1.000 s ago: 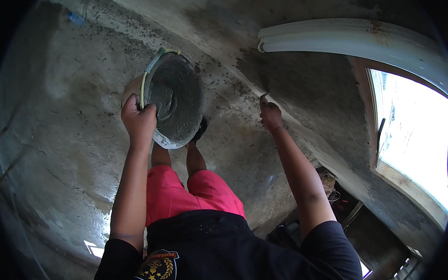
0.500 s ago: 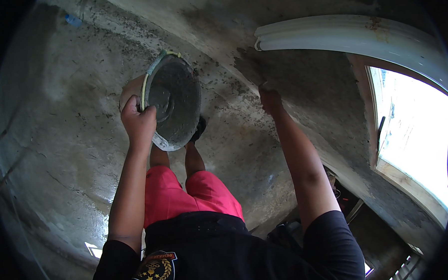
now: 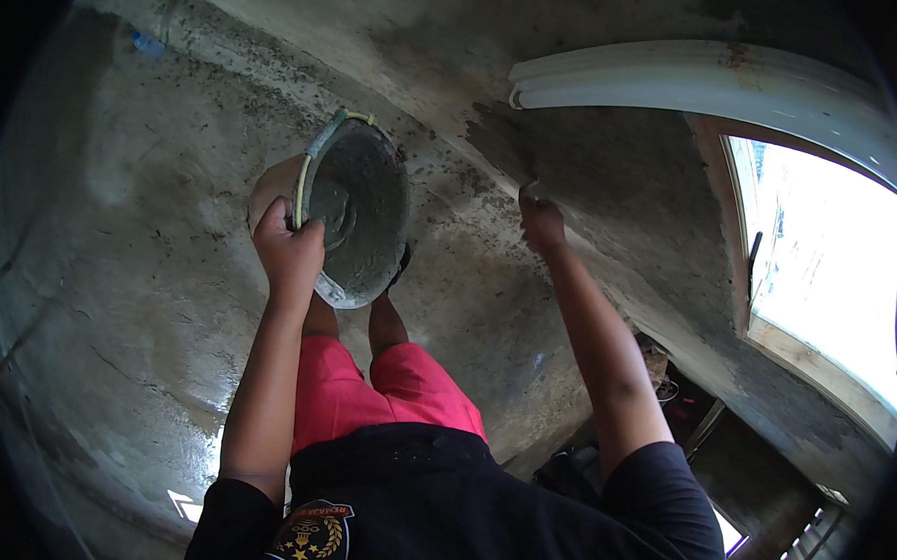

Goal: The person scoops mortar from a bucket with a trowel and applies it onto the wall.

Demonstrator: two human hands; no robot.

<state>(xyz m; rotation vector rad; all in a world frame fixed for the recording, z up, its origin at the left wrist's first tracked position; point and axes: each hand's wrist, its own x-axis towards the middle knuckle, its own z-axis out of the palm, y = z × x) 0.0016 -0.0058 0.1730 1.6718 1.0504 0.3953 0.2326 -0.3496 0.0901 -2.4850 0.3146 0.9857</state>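
Note:
My left hand [image 3: 288, 251] grips the near left side of a bucket [image 3: 272, 187], its fingers closed over the rim and the yellow-green sleeved handle. Tilted, the bucket shows its mouth to me, and grey wet mortar [image 3: 336, 220] coats its inside and bottom. My right hand [image 3: 543, 224] is raised at the dark damp patch of the wall, closed round a tool. Only a thin, light metal neck [image 3: 531, 184] of that tool shows beyond the fingers; the rest is hidden or lost against the wall.
A long white trough-like fixture [image 3: 678, 78] runs along the wall at upper right, above a bright framed window [image 3: 819, 266]. Mortar crumbs [image 3: 453, 175] litter the floor along the wall's foot. A blue scrap [image 3: 148, 44] lies far left. Dark clutter [image 3: 570, 471] sits behind my right arm.
The bucket and my left hand have shifted slightly right and down in view. My right hand stays by the wall, a little lower, with more of the metal neck showing.

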